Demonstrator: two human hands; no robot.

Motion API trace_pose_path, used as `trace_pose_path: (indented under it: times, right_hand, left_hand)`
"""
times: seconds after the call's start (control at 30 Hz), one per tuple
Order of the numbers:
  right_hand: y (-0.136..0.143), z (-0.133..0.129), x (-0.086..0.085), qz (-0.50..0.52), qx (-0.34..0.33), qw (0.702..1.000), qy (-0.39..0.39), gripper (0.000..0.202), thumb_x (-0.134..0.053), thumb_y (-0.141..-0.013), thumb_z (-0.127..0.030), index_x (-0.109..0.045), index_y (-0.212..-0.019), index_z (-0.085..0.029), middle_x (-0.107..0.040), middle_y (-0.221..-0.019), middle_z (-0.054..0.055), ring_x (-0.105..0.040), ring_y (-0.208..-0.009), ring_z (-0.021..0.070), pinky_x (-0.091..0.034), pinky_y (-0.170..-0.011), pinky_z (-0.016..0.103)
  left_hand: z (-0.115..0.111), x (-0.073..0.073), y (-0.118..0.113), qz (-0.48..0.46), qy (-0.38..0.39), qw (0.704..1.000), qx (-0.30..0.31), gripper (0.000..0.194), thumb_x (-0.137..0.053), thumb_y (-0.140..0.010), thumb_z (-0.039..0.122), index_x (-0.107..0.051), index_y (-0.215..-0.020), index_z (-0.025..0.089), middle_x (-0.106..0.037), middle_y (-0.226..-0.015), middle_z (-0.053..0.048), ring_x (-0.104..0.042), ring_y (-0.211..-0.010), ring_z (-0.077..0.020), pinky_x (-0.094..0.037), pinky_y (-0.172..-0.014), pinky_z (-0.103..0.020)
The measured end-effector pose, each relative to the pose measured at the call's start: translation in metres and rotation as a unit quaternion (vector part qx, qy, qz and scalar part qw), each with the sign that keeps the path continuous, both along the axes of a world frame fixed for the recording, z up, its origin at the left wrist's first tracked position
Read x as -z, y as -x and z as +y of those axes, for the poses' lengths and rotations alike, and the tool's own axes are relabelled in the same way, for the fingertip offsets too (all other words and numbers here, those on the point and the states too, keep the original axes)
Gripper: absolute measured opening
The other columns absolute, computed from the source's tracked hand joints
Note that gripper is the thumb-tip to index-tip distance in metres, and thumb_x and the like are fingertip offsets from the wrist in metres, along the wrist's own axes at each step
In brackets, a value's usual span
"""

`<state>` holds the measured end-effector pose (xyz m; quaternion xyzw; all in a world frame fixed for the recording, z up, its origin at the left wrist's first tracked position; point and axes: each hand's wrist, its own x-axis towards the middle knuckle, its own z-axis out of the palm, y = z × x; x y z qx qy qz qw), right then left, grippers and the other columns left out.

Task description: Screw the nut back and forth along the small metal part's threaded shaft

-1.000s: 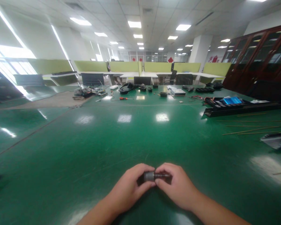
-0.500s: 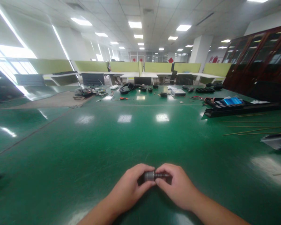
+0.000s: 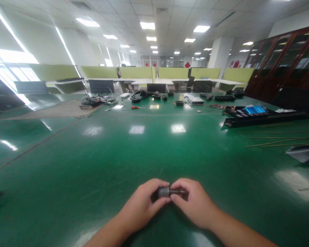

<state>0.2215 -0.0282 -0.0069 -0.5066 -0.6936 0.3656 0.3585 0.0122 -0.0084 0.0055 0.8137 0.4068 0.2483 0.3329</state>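
Both of my hands meet low at the middle of the green table [image 3: 134,151] and share one small part. It is a short grey metal cylinder [image 3: 164,192] with a thin dark shaft sticking out to the right. My left hand [image 3: 141,206] pinches the grey body between thumb and fingers. My right hand [image 3: 195,204] closes its fingertips on the dark shaft end. Most of the part is hidden by my fingers.
A long black tray [image 3: 249,118] with a blue item lies at the right, with thin wooden sticks [image 3: 275,141] in front of it. Tools, cables and a red-handled screwdriver [image 3: 135,107] are scattered along the far edge. Office partitions and chairs stand behind.
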Motion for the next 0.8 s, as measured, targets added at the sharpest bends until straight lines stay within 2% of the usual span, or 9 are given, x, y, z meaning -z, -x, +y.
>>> trace_pose_path:
  times: [0.23, 0.8]
  right_hand:
    - [-0.0005, -0.0002, 0.001, 0.009, 0.0, 1.0, -0.004, 0.011, -0.067, -0.08, -0.016, -0.074, -0.087, -0.02, -0.071, -0.082, 0.001, -0.064, -0.076, 0.0172, -0.044, -0.07, 0.027]
    - [-0.0002, -0.0002, -0.0008, 0.027, 0.004, 1.0, 0.001, 0.01, -0.066, -0.079, -0.015, -0.074, -0.085, -0.02, -0.071, -0.079, 0.0, -0.064, -0.073, 0.016, -0.045, -0.067, 0.024]
  left_hand:
    - [-0.0003, -0.0045, -0.0019, -0.003, 0.006, 1.0, 0.0, 0.024, -0.067, -0.089, 0.029, -0.066, -0.112, 0.025, -0.071, -0.106, -0.002, -0.066, -0.098, -0.0193, -0.05, -0.087, -0.029]
    - [0.0001, -0.0013, -0.0008, -0.006, 0.004, 1.0, -0.003, 0.024, -0.068, -0.088, 0.028, -0.065, -0.112, 0.027, -0.071, -0.105, 0.0, -0.065, -0.097, -0.0177, -0.048, -0.086, -0.027]
